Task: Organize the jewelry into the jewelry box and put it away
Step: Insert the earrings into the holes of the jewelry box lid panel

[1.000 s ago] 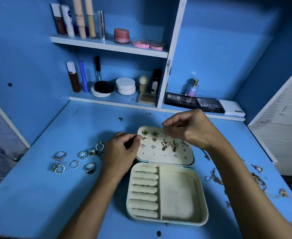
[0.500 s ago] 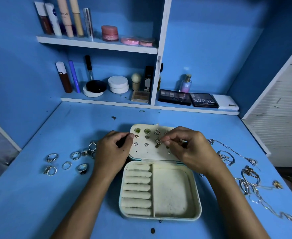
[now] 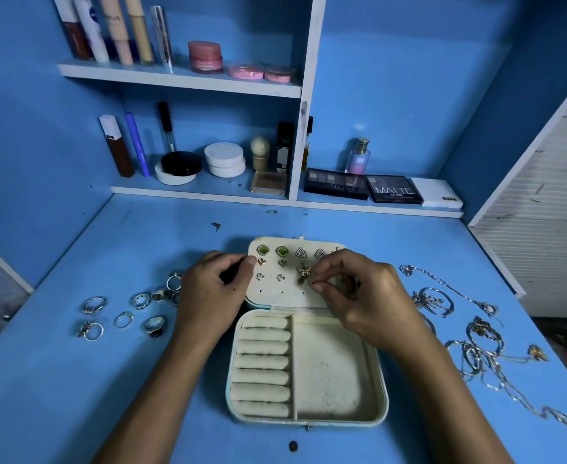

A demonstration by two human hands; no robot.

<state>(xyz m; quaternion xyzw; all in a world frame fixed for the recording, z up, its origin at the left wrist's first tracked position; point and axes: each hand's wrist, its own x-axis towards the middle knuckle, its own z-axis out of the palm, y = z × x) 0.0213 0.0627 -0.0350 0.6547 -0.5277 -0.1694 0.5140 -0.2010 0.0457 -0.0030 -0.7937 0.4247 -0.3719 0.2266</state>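
Observation:
A cream jewelry box (image 3: 372,373) lies open on the blue desk, its lid panel (image 3: 285,296) flat behind it with several earrings pinned in rows. My left hand (image 3: 208,289) grips the lid's left edge, thumb on the panel. Over the lid's right half, my right hand (image 3: 359,296) pinches a small earring part with its fingertips beside a butterfly earring (image 3: 303,272). Several rings (image 3: 124,313) lie left of the box. Tangled necklaces and bracelets (image 3: 476,336) lie to the right.
Shelves (image 3: 181,78) at the back hold cosmetic tubes, jars and palettes (image 3: 392,189). A white slatted panel (image 3: 550,212) stands at the right. A small dark bead (image 3: 293,446) lies in front of the box, and a tiny piece (image 3: 215,226) lies behind it.
My right hand came down from above the lid onto its right half and now works beside the butterfly earring. The left hand stayed on the lid's edge. The view shifted slightly.

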